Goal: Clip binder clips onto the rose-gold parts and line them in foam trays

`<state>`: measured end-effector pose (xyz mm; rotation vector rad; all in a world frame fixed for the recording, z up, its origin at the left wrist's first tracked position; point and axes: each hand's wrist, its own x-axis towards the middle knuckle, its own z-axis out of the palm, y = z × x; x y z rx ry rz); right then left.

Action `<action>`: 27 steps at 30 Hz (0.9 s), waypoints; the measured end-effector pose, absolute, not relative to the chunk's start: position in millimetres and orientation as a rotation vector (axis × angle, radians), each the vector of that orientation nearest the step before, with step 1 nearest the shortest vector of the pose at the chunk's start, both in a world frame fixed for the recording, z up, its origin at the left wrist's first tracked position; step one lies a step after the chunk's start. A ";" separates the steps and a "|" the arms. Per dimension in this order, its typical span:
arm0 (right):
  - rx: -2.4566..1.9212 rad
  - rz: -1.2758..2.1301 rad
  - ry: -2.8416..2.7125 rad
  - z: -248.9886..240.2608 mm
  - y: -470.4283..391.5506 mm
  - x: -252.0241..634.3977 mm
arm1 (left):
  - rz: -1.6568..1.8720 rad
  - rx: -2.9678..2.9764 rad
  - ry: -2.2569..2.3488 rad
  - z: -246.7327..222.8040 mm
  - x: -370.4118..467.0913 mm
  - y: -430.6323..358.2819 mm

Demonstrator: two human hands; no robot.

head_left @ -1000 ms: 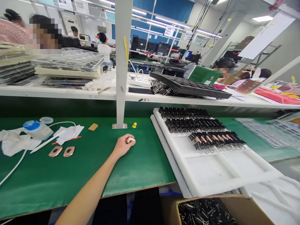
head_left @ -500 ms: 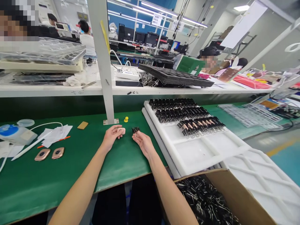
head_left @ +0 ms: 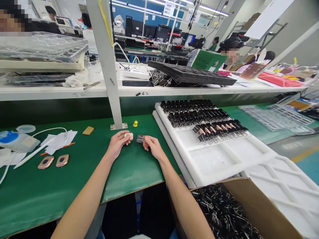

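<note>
Between the fingers of my left hand (head_left: 119, 143) is a rose-gold watch case (head_left: 129, 136), held above the green mat. My right hand (head_left: 154, 146) grips a black binder clip (head_left: 140, 138) by its wire handles, its black body pointing left toward the case. A small gap separates the clip from the watch case. Two more rose-gold watch cases, a left one (head_left: 46, 162) and a right one (head_left: 62, 160), lie on the mat to the left. Rows of black binder clips (head_left: 196, 116) stand on a white foam tray (head_left: 206, 159); the front row is clamped on rose-gold cases.
A cardboard box (head_left: 259, 202) full of loose binder clips sits at the lower right. A white post (head_left: 106, 63) rises behind my hands, near a yellow pin-like piece (head_left: 135, 123). A white bottle with blue (head_left: 18, 142), papers and a tan pad (head_left: 88, 130) lie left.
The binder clip in my right hand has turned so that its body points left and shows more clearly. My left hand still holds the watch case. The camera view has shifted slightly.
</note>
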<state>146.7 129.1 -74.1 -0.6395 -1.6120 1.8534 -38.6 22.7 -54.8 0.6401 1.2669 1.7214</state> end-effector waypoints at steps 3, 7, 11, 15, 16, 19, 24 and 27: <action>-0.616 1.853 -1.639 -75.6 130.0 147.7 | 1.696 0.640 1.266 -53.8 -39.0 22.0; -0.621 1.841 -1.708 -77.3 130.4 148.4 | 1.674 0.658 1.259 -51.5 -37.8 21.6; -0.638 1.823 -1.756 -77.9 129.2 147.7 | 1.622 0.729 1.287 -51.3 -35.6 21.6; -0.648 1.780 -1.799 -75.6 126.1 147.9 | 1.595 0.786 1.330 -55.2 -35.0 22.4; -0.651 1.769 -1.805 -74.5 125.4 148.2 | 1.594 0.792 1.339 -56.3 -35.1 22.6; -0.657 1.756 -1.814 -71.1 124.8 148.3 | 1.589 0.803 1.363 -58.3 -35.7 23.1; -0.676 1.753 -1.787 -69.6 119.9 142.9 | 1.585 0.793 1.387 -54.5 -35.8 22.9; -0.700 1.831 -1.714 -65.0 106.0 153.0 | 1.608 0.754 1.367 -49.1 -36.2 22.7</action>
